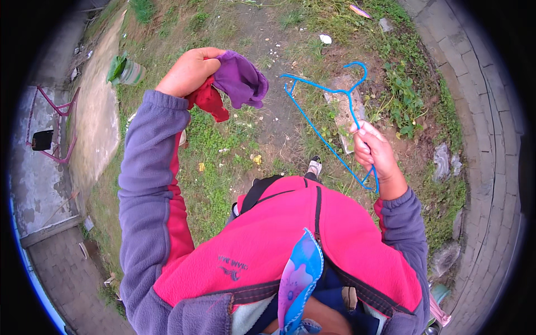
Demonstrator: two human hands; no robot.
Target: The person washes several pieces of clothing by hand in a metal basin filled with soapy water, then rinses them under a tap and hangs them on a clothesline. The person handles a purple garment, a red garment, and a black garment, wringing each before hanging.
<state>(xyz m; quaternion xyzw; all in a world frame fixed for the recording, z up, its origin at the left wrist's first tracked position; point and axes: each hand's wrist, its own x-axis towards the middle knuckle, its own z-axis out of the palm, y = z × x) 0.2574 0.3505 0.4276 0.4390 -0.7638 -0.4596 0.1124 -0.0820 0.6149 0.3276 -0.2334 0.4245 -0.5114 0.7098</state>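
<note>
At the upper left, my left hand is closed on a bunched purple cloth. A red cloth hangs below that same hand, next to the purple one; their exact kind I cannot make out. On the right, my right hand grips one arm of a blue clothes hanger. Its hook points up and away from me, and nothing hangs on it. A gap of bare ground shows between the cloths and the hanger.
Grass and dirt lie below, with a paved brick path curving along the right. A clear container with green leaves stands at the left. Beyond it, a pink metal frame rests on concrete. Plastic scraps lie near the path.
</note>
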